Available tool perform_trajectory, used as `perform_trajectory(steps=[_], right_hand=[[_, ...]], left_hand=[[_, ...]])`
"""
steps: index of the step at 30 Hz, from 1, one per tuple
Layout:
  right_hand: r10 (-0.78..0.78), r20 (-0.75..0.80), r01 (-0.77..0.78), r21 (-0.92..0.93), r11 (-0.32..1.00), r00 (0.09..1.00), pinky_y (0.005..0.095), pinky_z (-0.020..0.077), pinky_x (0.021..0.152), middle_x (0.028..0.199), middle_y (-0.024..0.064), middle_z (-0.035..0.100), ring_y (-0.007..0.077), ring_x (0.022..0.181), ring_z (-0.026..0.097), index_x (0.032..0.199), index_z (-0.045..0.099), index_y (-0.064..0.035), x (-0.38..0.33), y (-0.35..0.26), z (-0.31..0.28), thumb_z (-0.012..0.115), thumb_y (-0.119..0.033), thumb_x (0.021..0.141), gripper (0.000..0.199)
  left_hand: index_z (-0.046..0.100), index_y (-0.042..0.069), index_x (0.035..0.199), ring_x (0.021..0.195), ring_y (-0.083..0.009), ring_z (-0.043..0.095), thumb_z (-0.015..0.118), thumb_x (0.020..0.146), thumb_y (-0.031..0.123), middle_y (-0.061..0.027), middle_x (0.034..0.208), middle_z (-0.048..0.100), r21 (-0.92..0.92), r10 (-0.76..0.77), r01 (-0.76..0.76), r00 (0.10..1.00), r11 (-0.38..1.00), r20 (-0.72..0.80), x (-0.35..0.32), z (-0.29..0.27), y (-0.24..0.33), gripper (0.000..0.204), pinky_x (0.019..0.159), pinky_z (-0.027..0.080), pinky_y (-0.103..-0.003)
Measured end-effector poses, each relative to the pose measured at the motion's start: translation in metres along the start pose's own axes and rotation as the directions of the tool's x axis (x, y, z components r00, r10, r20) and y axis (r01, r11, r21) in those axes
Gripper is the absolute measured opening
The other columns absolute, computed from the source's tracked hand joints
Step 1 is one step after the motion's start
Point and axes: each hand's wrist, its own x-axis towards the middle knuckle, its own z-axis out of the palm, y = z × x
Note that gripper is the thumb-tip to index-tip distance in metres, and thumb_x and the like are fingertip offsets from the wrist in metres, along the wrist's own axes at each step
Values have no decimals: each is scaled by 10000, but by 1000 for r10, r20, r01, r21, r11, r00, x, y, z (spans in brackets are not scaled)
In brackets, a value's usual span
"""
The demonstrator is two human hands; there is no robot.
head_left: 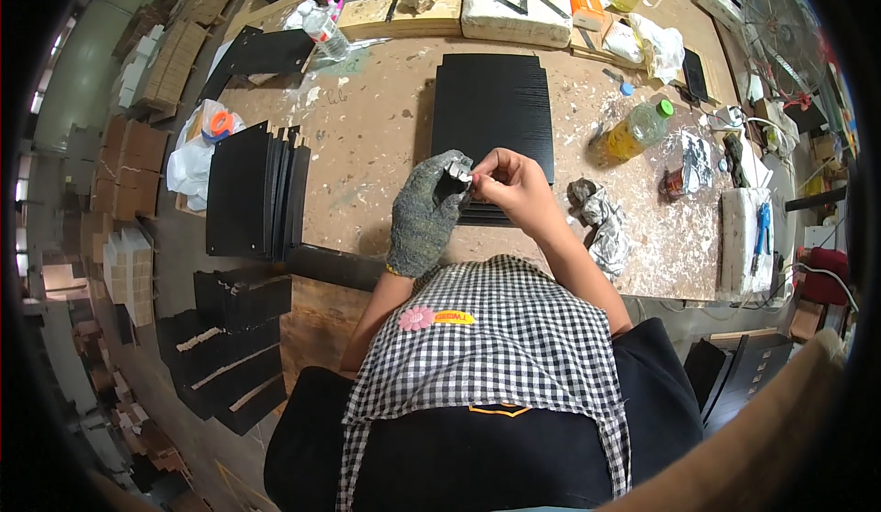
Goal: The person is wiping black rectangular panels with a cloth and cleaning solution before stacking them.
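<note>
My left hand (pixel 425 214) wears a grey knitted glove, its fingers curled near the front edge of a stack of black panels (pixel 493 104). At its fingertips shows a small white piece (pixel 458 172), too small to name. My bare right hand (pixel 518 191) meets it there, thumb and forefinger pinched together at the white piece. Both hands are closed, above the near part of the stack. A crumpled, stained rag (pixel 603 226) lies to the right of my right forearm.
Black panels (pixel 240 191) stand at the worktable's left edge. On the right are a green-capped bottle of yellow liquid (pixel 631 136), a paint-smeared can (pixel 676 183), and a white block (pixel 734 246) with a blue cutter (pixel 763 228). Another white block (pixel 518 30) lies at the back.
</note>
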Motion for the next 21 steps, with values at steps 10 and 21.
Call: perform_trajectory(steps=[10, 21], right_hand=[[90, 87, -88, -21, 996, 992, 217, 513, 712, 868, 31, 685, 61, 769, 627, 983, 669, 14, -1, -8, -3, 668, -101, 950, 119], [-78, 20, 80, -369, 926, 997, 232, 538, 688, 855, 76, 694, 69, 760, 658, 938, 677, 48, -10, -23, 3, 726, -85, 903, 146]], left_hand=[[519, 50, 1393, 1209, -255, 607, 691, 905, 91, -132, 1320, 619, -213, -165, 169, 986, 962, 38, -2, 11, -10, 519, 1026, 490, -354], [550, 54, 1359, 1182, -225, 625, 741, 850, 35, -113, 1289, 643, -285, -65, 77, 997, 955, 51, 3, 3, 0, 544, 1020, 501, -348]])
